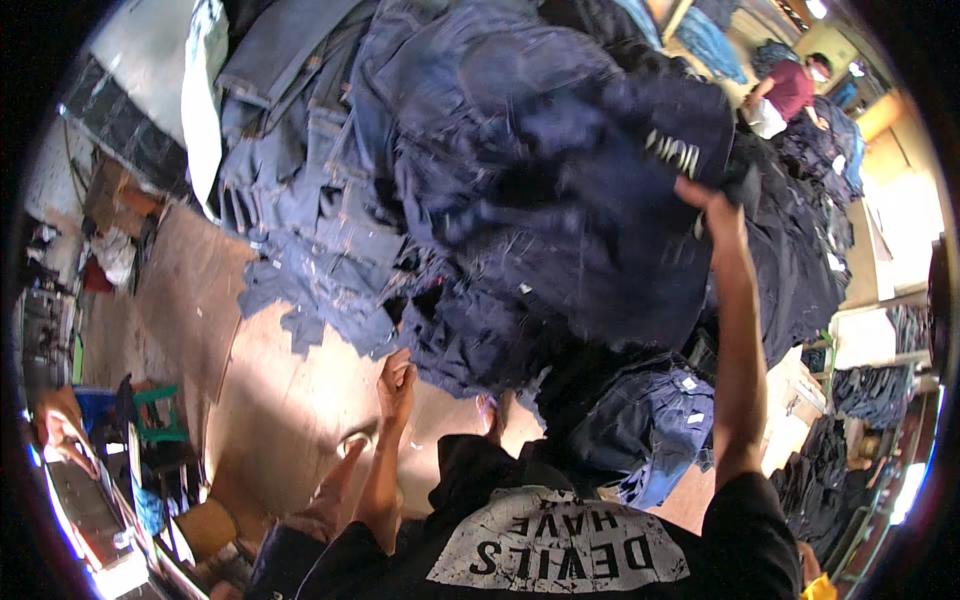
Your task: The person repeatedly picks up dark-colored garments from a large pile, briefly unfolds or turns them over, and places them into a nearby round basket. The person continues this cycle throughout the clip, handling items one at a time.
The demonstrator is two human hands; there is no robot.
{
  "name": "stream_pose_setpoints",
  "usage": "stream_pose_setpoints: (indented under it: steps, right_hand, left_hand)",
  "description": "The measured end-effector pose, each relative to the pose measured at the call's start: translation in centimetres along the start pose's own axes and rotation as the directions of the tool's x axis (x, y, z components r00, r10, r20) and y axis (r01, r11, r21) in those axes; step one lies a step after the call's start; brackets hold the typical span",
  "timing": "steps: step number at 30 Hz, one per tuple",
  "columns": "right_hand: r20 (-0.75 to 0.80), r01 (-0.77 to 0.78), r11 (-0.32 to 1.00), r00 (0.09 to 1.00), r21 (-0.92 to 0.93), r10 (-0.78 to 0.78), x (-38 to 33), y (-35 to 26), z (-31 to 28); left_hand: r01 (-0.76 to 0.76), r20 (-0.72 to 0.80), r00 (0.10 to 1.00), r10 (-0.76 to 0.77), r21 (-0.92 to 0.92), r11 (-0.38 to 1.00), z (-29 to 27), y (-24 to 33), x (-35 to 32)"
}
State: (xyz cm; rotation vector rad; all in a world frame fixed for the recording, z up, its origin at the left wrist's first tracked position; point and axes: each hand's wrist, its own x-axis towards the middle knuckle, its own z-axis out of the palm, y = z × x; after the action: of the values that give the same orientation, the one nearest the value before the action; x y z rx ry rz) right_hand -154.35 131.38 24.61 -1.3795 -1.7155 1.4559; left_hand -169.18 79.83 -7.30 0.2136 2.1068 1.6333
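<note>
A broad heap of blue and black denim garments (330,170) fills the view ahead of me. Across its right part lies a dark denim garment (640,260), smeared by motion, with white lettering near its far edge. My right hand (714,210) reaches far out along that garment's right side, its fingers closed on the edge; some of the grip is blurred. Lower and to the left, my left hand (398,378) is closed, held just below the ragged near hem of the heap. Whatever its curled fingers may hold is hidden.
Folded blue jeans (650,410) lie near my right side. A person in a maroon shirt (790,90) stands at the far right beside more dark clothes. A green stool (160,415) is at left, on the brown floor (190,300). Shelves of clothes (875,390) line the right.
</note>
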Motion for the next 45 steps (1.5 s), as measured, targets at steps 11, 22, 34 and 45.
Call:
stream_pose_setpoints:
  steps: [11,22,34,45]
  right_hand:
    - [-0.513,0.459,0.578,0.273,-0.674,-0.814,-6.4,8.9,-5.0]
    - [-0.4,0.563,0.598,0.446,-0.57,-0.801,2.6,5.2,0.6]
    - [0.054,0.907,0.42,0.42,-0.01,-0.906,-9.8,3.3,6.1]
    - [-0.222,0.609,0.735,0.704,-0.298,-0.674,-1.1,5.2,-1.6]
  left_hand:
    - [-0.902,0.319,0.431,0.844,0.163,0.4,21.6,26.8,2.7]
    - [-0.763,0.34,0.601,0.724,-0.025,0.646,22.2,27.6,3.3]
    - [-0.028,0.113,0.984,0.134,-0.652,0.758,18.0,36.2,6.0]
    - [0.075,0.335,0.931,0.146,-0.567,0.82,8.0,38.4,1.0]
